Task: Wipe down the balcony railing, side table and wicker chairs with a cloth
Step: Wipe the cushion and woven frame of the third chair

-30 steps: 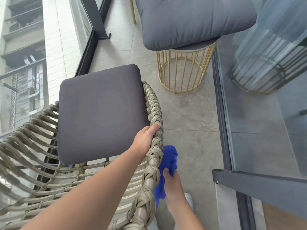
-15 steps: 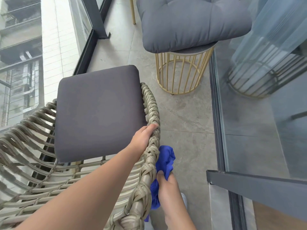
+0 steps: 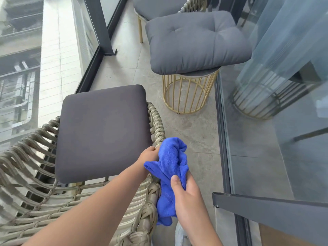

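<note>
A beige wicker chair (image 3: 26, 167) with a dark grey seat cushion (image 3: 103, 132) fills the lower left. My left hand (image 3: 148, 156) grips the chair's braided right rim (image 3: 158, 121). My right hand (image 3: 186, 194) holds a bunched blue cloth (image 3: 173, 160) against the outer side of that rim, just right of my left hand. The cloth's lower end hangs down beside the chair. A gold wire side table (image 3: 186, 96) with a tufted grey cushion (image 3: 197, 41) on top stands further ahead.
A glass balcony railing with a dark metal post (image 3: 101, 25) runs along the left. Glass doors with a dark frame (image 3: 223, 125) line the right, with a dark rail (image 3: 266, 208) at the lower right. A second wicker chair (image 3: 159, 6) stands at the top.
My right hand has lifted the cloth higher along the outside of the rim, up beside my left hand. The view has tilted up, showing more of the side table and far chair.
</note>
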The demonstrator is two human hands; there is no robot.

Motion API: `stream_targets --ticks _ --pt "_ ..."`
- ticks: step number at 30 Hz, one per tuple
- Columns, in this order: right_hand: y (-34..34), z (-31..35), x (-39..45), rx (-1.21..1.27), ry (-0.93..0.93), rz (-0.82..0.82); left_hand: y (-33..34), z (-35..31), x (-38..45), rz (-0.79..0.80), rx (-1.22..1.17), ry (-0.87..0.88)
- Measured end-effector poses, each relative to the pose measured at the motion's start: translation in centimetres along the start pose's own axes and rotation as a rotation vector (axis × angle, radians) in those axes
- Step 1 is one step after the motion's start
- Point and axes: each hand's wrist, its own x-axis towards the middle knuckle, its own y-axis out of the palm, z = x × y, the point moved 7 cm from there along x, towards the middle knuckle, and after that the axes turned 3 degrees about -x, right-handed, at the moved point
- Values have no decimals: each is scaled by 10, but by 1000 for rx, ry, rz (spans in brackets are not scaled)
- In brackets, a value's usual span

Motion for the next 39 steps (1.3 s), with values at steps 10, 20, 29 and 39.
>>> stream_targets --ticks 10,20,29,39 --pt "-15 125 -35 133 -150 -3 -16 -97 -175 283 -639 3" --pt "19 285 -122 -33 -360 84 -98 -184 -336 202 -880 372" --pt "71 311 -164 -148 -332 335 -150 -170 -387 -3 -917 559" --pt "120 322 -144 -154 -277 375 -200 -175 -360 86 -876 539"
